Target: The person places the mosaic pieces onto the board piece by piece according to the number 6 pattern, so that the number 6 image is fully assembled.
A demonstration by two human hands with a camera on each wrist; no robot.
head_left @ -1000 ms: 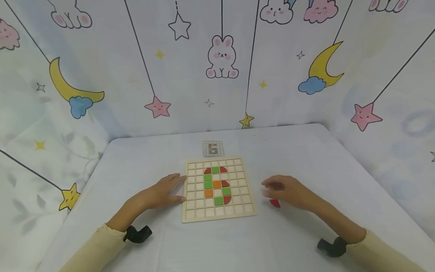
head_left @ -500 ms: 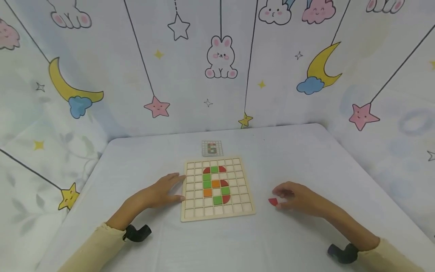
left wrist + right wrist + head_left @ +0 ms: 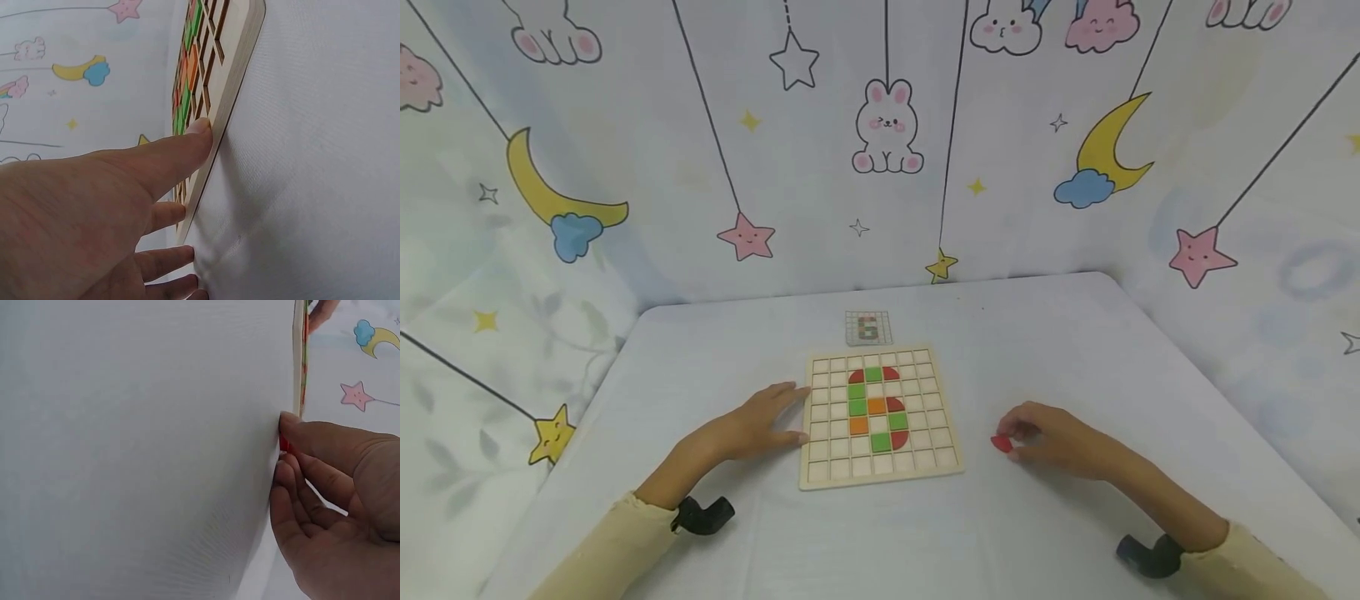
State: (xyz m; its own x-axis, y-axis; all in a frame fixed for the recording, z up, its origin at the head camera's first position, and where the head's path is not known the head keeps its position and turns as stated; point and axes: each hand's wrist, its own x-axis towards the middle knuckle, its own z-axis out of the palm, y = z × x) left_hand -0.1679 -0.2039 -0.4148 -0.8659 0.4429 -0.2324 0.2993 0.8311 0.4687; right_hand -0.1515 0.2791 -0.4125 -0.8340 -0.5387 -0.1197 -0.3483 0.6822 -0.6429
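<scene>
A square wooden grid board (image 3: 925, 460) lies on the cloth, with red, green and orange tiles set in its cells in the form of a digit. At its left edge rests my left hand (image 3: 758, 423), fingers and thumb extended; in the left wrist view the thumb (image 3: 199, 128) touches the rim. My right hand (image 3: 1052, 437) is right of the board, low over the cloth. Its thumb and fingertips pinch a red quarter-round tile (image 3: 1001, 443), which shows as a red sliver (image 3: 284, 444) between them in the right wrist view.
Just behind the board lies a small clear gridded card (image 3: 868, 328) with a coloured digit on it. A white cloth (image 3: 865, 550) covers the table. Behind it and at both sides hangs a printed curtain (image 3: 820, 167).
My right hand has drawn back toward me and a little to the right, and its fingertips have closed on the red tile. The left hand stays at the board's edge.
</scene>
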